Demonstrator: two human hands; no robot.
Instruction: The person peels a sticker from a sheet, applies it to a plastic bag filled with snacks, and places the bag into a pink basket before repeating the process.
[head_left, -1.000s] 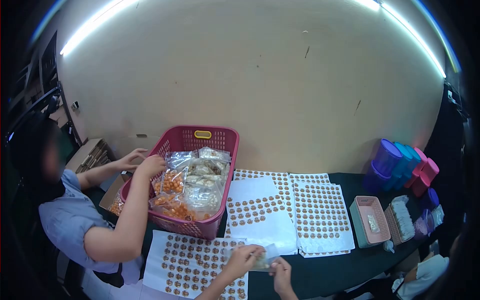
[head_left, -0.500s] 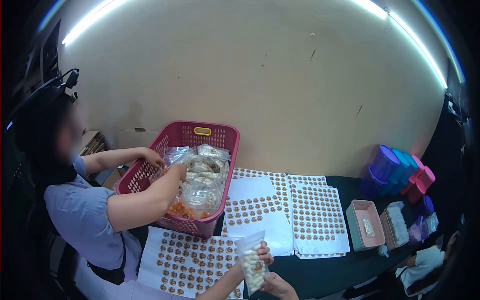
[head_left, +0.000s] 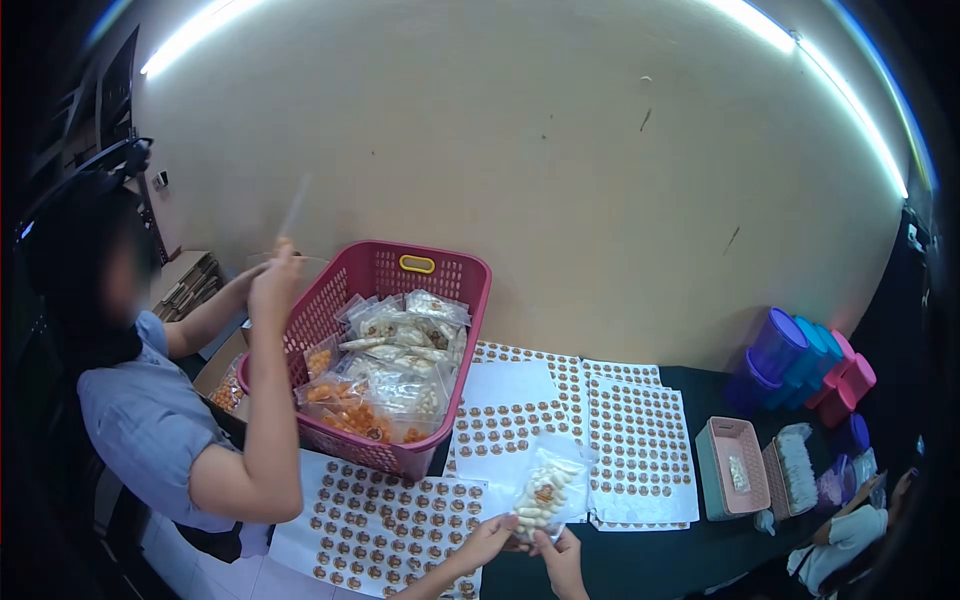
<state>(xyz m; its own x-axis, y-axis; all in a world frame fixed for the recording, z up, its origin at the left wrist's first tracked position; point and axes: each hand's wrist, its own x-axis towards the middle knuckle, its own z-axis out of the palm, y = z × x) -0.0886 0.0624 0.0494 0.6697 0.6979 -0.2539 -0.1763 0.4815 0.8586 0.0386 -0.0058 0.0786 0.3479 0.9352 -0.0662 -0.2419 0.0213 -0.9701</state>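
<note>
A clear bag of white pieces with a round brown label (head_left: 545,492) hangs upright between my hands, over the sticker sheets. My left hand (head_left: 487,541) pinches its lower left corner. On the lower right edge, my right hand (head_left: 560,560) grips the same bag with thumb and fingers. Sheets of round brown stickers (head_left: 390,530) lie to the left of my hands, and more sticker sheets (head_left: 640,440) are behind and to the right of the bag.
A pink basket (head_left: 478,300) holds many bags of white and orange pieces. At left a co-worker (head_left: 160,400) raises a small bag. Small baskets (head_left: 716,480) and purple, blue and pink containers (head_left: 780,345) stand at right. Another person (head_left: 850,535) is at lower right.
The bag has moved right and now faces me, with both hands at its bottom. The co-worker's hands have left the pink basket and lifted a bag.
</note>
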